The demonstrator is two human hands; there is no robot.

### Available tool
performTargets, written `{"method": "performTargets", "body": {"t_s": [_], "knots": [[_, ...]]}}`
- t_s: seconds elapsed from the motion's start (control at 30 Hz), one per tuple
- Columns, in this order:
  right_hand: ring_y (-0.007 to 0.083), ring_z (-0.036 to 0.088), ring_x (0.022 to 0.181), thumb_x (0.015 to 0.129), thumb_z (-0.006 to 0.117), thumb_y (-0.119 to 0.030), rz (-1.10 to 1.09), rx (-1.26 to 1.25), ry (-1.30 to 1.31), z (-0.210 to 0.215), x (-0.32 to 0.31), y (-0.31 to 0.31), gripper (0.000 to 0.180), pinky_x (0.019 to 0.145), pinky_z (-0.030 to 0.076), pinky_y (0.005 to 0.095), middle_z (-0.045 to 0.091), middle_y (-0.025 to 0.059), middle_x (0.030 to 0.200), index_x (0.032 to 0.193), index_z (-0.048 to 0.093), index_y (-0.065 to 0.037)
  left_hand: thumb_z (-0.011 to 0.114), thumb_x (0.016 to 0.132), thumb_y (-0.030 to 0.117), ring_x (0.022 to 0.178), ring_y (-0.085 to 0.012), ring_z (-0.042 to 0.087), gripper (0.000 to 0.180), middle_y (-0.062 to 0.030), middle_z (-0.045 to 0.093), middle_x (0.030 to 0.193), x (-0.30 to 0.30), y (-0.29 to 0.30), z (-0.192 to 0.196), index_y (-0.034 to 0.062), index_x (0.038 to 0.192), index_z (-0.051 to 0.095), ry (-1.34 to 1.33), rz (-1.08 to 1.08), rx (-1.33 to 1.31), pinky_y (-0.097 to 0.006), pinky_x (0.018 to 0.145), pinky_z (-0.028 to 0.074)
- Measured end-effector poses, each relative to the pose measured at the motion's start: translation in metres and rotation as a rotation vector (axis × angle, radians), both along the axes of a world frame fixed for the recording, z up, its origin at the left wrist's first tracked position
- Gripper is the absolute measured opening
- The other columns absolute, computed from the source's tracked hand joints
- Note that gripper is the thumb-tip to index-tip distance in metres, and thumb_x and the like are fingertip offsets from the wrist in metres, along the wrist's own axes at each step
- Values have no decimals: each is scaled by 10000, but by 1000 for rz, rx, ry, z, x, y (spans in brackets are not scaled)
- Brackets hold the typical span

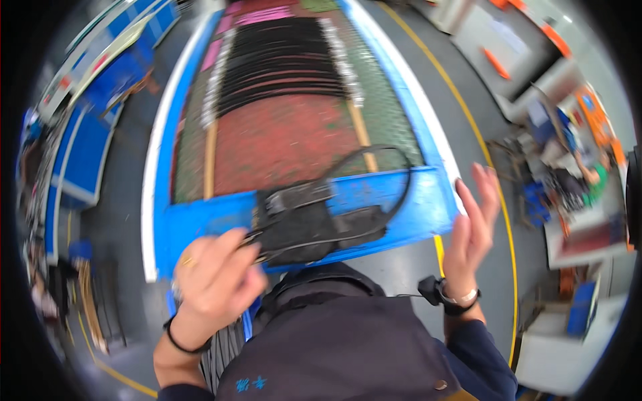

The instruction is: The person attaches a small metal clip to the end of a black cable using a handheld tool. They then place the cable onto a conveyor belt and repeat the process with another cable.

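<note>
My left hand (217, 275) is closed, its curled fingers blurred, beside the left end of a black pouch (294, 230). Thin dark ends show at the fingertips; what they grip, if anything, I cannot make out. The pouch lies on the blue near edge (214, 217) of a long table, and its black strap (403, 194) loops up to the right. Raised past the table's right corner, my right hand (473, 227) is open with fingers apart, touching nothing. Farther up the table, many black cords (281, 63) lie side by side across two wooden rails (359, 127), with silvery wrapped ends.
Red and green matting (281, 140) covers the tabletop, with pink pieces (264, 15) at the far end. Blue workbenches (83, 157) line the left. Yellow lines (468, 113) mark the grey floor. A person in green (594, 184) sits among benches at the right.
</note>
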State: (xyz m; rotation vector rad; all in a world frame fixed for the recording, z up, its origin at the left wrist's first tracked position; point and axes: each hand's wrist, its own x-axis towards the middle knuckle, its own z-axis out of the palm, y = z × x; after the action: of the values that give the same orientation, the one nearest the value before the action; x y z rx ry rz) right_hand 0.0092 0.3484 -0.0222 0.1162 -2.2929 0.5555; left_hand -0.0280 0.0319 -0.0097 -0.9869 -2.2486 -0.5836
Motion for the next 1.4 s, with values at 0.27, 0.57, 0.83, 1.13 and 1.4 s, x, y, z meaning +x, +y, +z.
{"method": "performTargets", "body": {"t_s": [0.27,0.57,0.83,1.13,1.4], "knots": [[359,295,1279,556,643,-431,576,357,105,25,8,-92,516,1076,54,583,523,-11,1268,996,714,-169,642,511,12,607,-194,535,262,-116,617,903,5,10,14,16,773,637,176,-19,-16,-278,501,419],[367,280,1293,457,700,-408,545,372,37,24,0,-110,660,1067,50,595,477,-14,1326,1070,681,-162,636,544,63,588,-142,463,175,-92,603,851,7,7,8,32,715,617,267,20,-19,-239,444,301],[457,199,1312,886,431,-485,644,530,171,20,-15,-106,482,1080,45,547,408,164,1344,1065,677,-112,654,489,38,578,-193,510,239,-130,618,870,13,6,14,-9,719,610,196,-2,-62,-272,468,385],[386,313,1283,499,684,-346,613,282,1,26,-4,-110,618,1064,61,586,497,55,1310,1059,671,-84,665,490,60,583,-183,497,237,-128,617,879,13,10,13,4,714,608,210,-24,-78,-265,456,343],[416,286,1300,747,604,-287,791,90,-212,39,-11,-101,447,1065,66,554,435,168,1346,1126,628,-52,658,487,63,611,-179,512,248,-112,616,896,14,9,11,24,729,617,192,-64,-164,-266,473,343]]}}
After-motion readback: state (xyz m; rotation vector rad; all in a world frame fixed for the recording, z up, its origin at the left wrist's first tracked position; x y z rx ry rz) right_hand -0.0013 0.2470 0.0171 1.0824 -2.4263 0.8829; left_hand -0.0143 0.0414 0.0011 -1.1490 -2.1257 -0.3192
